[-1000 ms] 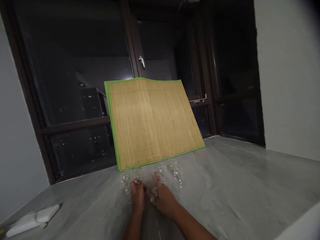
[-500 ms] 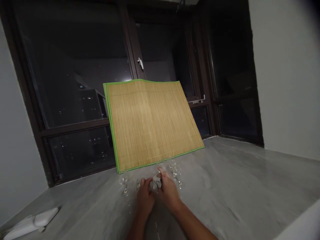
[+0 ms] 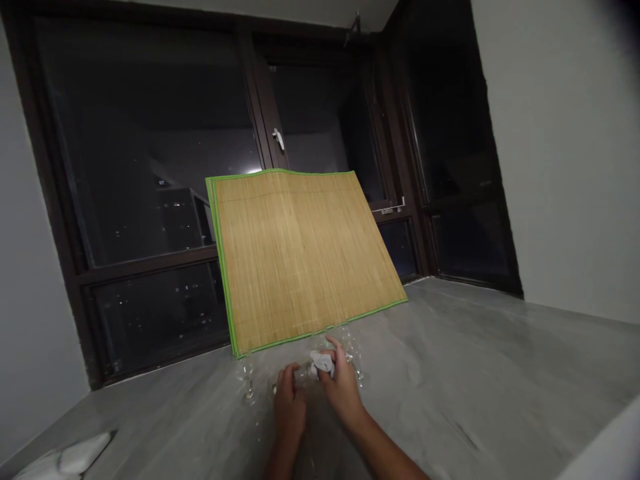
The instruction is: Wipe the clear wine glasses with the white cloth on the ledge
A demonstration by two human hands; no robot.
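Observation:
My left hand [image 3: 291,400] is closed around a clear stemmed glass [image 3: 303,375], which lies sideways between my hands and is faint against the grey surface. In my right hand [image 3: 346,390] is a crumpled white cloth [image 3: 323,363], or possibly a tissue, held at the right end of the glass. Its index finger points up and away from the cloth. Left of my hands stands another stemmed glass [image 3: 249,387]. Several more clear glasses [image 3: 356,353] stand just beyond my right hand, partly hidden by it.
A bamboo mat [image 3: 305,253] with green edging leans against the dark window [image 3: 145,153] behind the glasses. At the lower left, a white bundle [image 3: 85,453] lies on the grey marbled ledge [image 3: 450,373]. Walls flank the ledge on both sides.
My hands have drawn slightly apart, and more of the white cloth shows in my right hand. The camera view has tilted up a little, so the scene sits lower.

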